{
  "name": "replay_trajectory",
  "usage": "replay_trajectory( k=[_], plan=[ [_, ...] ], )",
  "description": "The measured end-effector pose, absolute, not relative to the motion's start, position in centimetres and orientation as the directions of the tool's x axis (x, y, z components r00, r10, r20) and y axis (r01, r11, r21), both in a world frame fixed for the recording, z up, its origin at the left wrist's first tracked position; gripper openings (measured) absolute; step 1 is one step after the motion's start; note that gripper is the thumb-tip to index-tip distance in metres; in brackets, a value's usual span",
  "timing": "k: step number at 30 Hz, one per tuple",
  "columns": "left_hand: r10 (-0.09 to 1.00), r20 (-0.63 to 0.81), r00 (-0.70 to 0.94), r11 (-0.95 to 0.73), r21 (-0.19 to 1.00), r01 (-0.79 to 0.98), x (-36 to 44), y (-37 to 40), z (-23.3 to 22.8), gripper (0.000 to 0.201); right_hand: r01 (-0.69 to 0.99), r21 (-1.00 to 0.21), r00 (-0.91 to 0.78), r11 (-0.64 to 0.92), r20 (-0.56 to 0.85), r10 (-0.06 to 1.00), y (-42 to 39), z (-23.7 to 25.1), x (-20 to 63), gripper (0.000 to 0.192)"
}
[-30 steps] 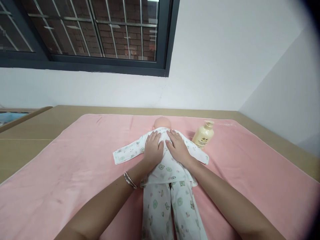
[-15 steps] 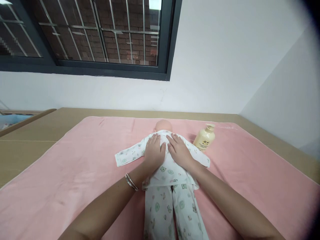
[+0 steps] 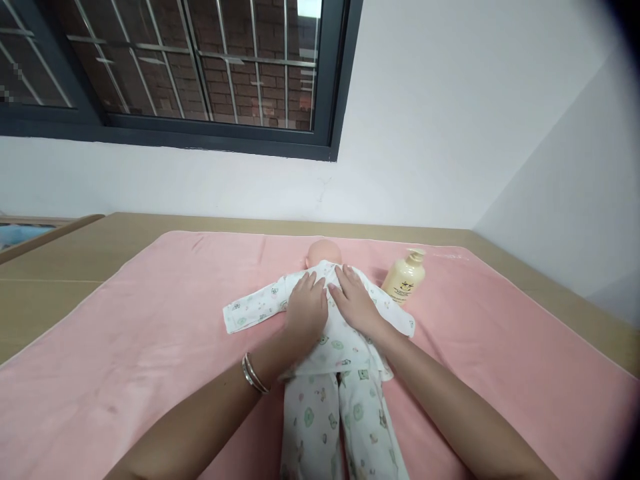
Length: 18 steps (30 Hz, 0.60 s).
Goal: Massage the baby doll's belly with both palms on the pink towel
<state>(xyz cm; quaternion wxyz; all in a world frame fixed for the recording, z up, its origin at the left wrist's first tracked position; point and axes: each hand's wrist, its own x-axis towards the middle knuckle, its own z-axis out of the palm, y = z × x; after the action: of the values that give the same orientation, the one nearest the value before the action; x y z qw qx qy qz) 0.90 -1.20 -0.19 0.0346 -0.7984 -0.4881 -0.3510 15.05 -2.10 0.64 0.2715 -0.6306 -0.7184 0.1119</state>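
A baby doll (image 3: pixel 345 343) in white printed pyjamas lies on a pink mat (image 3: pixel 150 373), with its head away from me and its sleeves spread to both sides. It seems to be face down, since only the bare back of its head shows. My left hand (image 3: pixel 306 310) lies on the left of its upper back, fingers extended and pointing toward the head. On the other side of the back rests my right hand (image 3: pixel 356 303), flat with the fingers slightly apart. Neither hand grips anything. A cream pump bottle (image 3: pixel 405 277) stands, leaning a little, just beyond the doll's right sleeve.
The mat covers a wooden surface (image 3: pixel 65 280) whose far edge meets a white wall (image 3: pixel 415 133). A dark-framed window (image 3: pixel 215 140) with metal bars is above at the left. Something blue (image 3: pixel 23 235) shows past a wooden rail (image 3: pixel 60 233) at the far left.
My left hand has shifted slightly down the doll's back, and its fingers are a bit more bunched. My right hand has moved slightly up. The whole view has shifted a little.
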Motion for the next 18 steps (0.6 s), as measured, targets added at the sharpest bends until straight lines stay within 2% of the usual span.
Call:
replay_trajectory(
  k=[2, 4, 12, 15, 18],
  plan=[
    [0.739, 0.604, 0.299, -0.534, 0.255, 0.806, 1.1, -1.8, -0.2, 0.034, 0.826, -0.533, -0.037, 0.182, 0.271, 0.962, -1.4, 0.4, 15.5, 0.067],
    [0.753, 0.589, 0.292, -0.526, 0.272, 0.806, 1.2, -1.9, -0.2, 0.036, 0.839, -0.506, -0.046, 0.202, 0.303, 0.952, -1.5, 0.2, 15.4, 0.064],
    [0.881, 0.383, 0.278, -0.450, 0.497, 0.742, -0.9, 1.9, -0.1, 0.047, 0.929, -0.209, -0.202, 0.306, 0.407, 0.891, -5.1, 0.8, 12.5, 0.051],
    [0.882, 0.402, 0.247, -0.436, 0.497, 0.750, -0.9, 2.2, -0.6, 0.047, 0.916, -0.246, -0.204, 0.317, 0.393, 0.897, -4.5, 1.1, 13.0, 0.050],
    [0.827, 0.512, 0.233, -0.480, 0.426, 0.767, -0.2, 1.3, -1.3, 0.045, 0.894, -0.342, -0.158, 0.288, 0.360, 0.919, -3.1, 1.0, 14.0, 0.056]
  ],
)
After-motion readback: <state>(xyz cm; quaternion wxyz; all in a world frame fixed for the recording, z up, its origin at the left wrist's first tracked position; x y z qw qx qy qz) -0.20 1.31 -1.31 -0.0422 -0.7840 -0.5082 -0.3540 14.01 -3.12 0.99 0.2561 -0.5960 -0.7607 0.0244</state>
